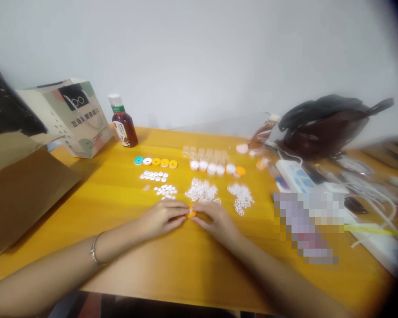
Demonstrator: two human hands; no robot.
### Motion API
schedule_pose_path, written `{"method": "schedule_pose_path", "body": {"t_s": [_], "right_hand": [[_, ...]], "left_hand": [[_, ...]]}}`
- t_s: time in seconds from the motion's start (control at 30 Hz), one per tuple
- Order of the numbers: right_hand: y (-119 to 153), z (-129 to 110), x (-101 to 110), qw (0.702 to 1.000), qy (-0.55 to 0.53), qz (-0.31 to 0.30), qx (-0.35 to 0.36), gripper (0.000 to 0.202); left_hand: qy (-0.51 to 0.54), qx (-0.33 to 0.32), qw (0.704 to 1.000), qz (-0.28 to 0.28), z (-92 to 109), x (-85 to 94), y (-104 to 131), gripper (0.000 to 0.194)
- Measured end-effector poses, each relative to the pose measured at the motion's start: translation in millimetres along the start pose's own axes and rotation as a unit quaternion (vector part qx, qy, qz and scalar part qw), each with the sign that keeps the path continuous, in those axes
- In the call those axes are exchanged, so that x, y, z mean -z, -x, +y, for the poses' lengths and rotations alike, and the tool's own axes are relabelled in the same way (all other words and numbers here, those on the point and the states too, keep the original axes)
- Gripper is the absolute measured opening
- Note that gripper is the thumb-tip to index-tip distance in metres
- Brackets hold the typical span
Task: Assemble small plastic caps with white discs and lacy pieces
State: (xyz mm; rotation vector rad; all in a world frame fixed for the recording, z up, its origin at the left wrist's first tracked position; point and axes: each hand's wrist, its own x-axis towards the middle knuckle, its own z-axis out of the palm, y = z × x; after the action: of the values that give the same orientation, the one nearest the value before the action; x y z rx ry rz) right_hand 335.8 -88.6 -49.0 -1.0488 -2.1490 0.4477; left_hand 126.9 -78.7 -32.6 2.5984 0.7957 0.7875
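Between my fingertips, just above the table, is a small round orange cap [190, 213]. My left hand [164, 217] pinches it from the left, and my right hand [215, 219] grips it from the right. Fingers cover part of it, and a paler bit shows on its top. Beyond my hands lie small white discs [166, 192], a heap of clear flat plastic pieces [202, 191] and a second such heap [241, 196]. Farther back is a row of teal, white and yellow round caps [156, 162]. White and orange caps [211, 169] line up right of it, before clear cylinders [208, 154].
A cardboard box [26, 190] and a paper bag [82, 119] stand at the left, beside a dark red bottle [123, 126]. At the right are another bottle [263, 132], a dark bag [325, 130], a power strip [295, 176] and cables. The wall closes off the back.
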Motion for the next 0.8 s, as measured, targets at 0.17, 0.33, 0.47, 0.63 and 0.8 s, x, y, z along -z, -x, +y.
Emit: {"method": "schedule_pose_path", "body": {"t_s": [0.17,0.33,0.47,0.63,0.8], "right_hand": [[0.7,0.0,0.4,1.000,0.012,-0.005,0.001,0.018],[0.8,1.1,0.1,1.000,0.018,-0.006,0.008,0.015],[0.6,0.9,-0.1,1.000,0.019,-0.008,0.017,0.013],[1.1,1.4,-1.5,0.998,0.041,-0.001,0.048,0.009],[1.1,0.5,-1.1,0.994,0.066,-0.008,0.091,0.014]], "left_hand": [[0.002,0.003,1.000,-0.006,-0.9,-1.1,0.5,0.026],[-0.008,0.000,1.000,-0.001,-1.5,-1.4,1.0,0.025],[-0.027,-0.006,1.000,-0.007,-1.5,-1.3,2.0,0.025],[-0.069,-0.026,0.997,-0.021,-2.3,-0.3,4.7,0.026],[-0.102,-0.050,0.993,-0.036,-2.4,-0.6,6.2,0.027]]}}
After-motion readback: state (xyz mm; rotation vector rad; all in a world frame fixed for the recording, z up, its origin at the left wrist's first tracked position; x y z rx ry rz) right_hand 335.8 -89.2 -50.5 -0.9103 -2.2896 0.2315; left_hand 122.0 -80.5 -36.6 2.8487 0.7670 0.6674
